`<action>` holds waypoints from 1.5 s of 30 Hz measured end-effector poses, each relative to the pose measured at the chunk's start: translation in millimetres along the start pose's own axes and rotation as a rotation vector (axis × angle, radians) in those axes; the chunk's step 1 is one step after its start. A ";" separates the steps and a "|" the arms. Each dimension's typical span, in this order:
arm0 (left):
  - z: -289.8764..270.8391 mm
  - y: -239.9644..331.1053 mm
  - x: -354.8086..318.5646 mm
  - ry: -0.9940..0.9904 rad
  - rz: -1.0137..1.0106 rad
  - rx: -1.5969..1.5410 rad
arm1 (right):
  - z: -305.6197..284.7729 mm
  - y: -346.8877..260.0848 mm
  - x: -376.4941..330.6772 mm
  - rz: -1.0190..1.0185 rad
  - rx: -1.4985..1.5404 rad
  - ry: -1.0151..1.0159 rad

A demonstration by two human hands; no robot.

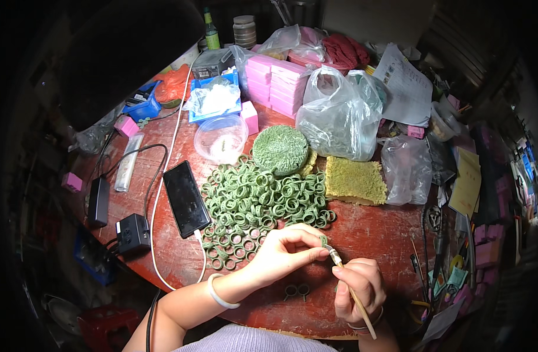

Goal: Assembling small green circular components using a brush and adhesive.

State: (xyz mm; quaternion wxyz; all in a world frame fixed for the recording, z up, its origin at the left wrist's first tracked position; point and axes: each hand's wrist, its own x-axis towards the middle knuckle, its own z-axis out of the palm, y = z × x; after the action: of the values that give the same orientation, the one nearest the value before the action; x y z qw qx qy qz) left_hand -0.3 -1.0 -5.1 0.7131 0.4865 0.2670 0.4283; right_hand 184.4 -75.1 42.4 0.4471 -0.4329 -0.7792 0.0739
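Observation:
My left hand (pixel 286 251) pinches a small green ring (pixel 323 240) between thumb and fingertips. In my right hand (pixel 361 286) is a slim tool with a pale wooden handle (pixel 361 311), gripped like a pen. Its light-coloured tip meets the ring beside my left thumb; the exact tip shape is too small to make out. Just beyond my hands lies a heap of similar green rings (pixel 263 196), several spread flat at its near left. Two more small rings with short stems (pixel 297 291) rest near the table's front edge.
Behind the heap stand a round green textured pad (pixel 280 149), a yellow sponge-like block (pixel 356 182) and a clear plastic tub (pixel 221 139). A black phone (pixel 186 196) with a white cable lies left. Pink boxes (pixel 275 82) and plastic bags (pixel 339 120) fill the back.

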 end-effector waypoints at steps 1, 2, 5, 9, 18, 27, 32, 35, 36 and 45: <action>0.1 0.2 0.2 -0.001 0.000 0.000 | 0.1 -0.4 0.5 0.000 0.000 0.000; 0.1 0.4 0.3 -0.002 0.016 0.021 | 0.0 -0.8 1.5 -0.010 -0.008 -0.001; -0.3 -0.6 0.1 0.007 0.040 0.048 | 0.8 -2.8 3.8 -0.040 -0.049 -0.008; -3.5 -3.9 1.8 -0.014 0.166 0.295 | 0.3 -6.9 4.6 -0.041 -0.134 0.006; -0.7 -6.7 1.3 0.033 0.148 0.198 | 2.7 -3.7 1.6 0.047 0.008 0.071; -1.8 -2.8 2.4 0.020 0.252 0.459 | 2.5 -2.4 2.5 0.058 0.018 0.055; -0.1 -1.2 2.2 0.025 0.272 0.507 | 2.3 -2.6 2.2 0.115 0.061 0.061; 0.4 -0.5 2.0 0.026 0.267 0.505 | 1.6 -1.2 2.3 0.093 0.058 0.063; 0.6 -0.3 2.0 0.026 0.271 0.510 | 0.9 0.3 1.2 0.078 0.047 0.041; -1.9 -2.9 1.7 -0.044 0.220 0.439 | -5.2 -1.4 -1.2 0.404 0.315 0.027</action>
State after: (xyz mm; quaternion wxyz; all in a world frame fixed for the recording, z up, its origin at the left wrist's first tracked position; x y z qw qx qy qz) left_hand 0.0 1.0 -8.4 0.5451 0.6652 0.2834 0.4242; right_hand 187.7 -78.2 45.5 0.4956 -0.5060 -0.6496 0.2764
